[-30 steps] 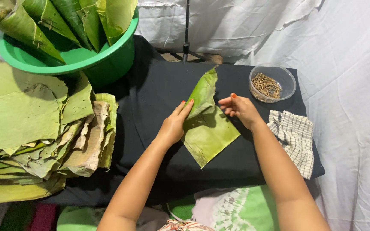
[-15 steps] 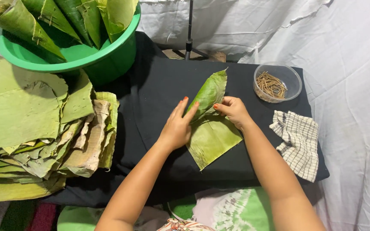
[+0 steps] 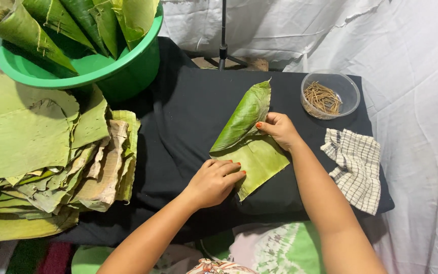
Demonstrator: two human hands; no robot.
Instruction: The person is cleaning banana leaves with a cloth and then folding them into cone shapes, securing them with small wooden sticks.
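On the black cloth-covered table, the left hand presses flat on a half-rolled green banana leaf; the right hand pinches its rolled fold.

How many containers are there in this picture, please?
2. A green tub stands at the top left, with rolled leaves in it. A clear bowl of sticks stands at the top right.

Green banana leaf piece half-rolled on black cloth-covered surface. Right hand pinches rolled upper part; left hand presses lower corner flat. Clear plastic bowl of thin brown sticks near, checked cloth beside right forearm.
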